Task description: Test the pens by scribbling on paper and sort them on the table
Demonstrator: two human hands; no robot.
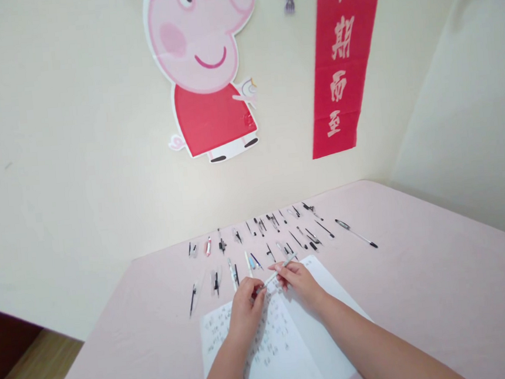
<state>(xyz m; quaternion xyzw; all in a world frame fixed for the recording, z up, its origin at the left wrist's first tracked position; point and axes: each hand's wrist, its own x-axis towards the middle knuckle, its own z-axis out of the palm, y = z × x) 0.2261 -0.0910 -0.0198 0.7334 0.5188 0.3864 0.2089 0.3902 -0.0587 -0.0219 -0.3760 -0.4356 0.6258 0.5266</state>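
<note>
Over the papers, my left hand and my right hand grip the two ends of a slim, pale grey-and-clear pen. It lies slanted between them, and its tip past my right fingers points up and away. The fingers of both hands are bent in a pinch. Whether the pen is whole or in parts is too small to tell. Beneath my left hand lies a white sheet covered in handwriting. A blanker white sheet shows under my right forearm.
Rows of pens and loose pen parts lie beyond the papers on the pink tabletop. A single long pen rests apart at the right. Behind stands a wall with a pig cutout and a red banner.
</note>
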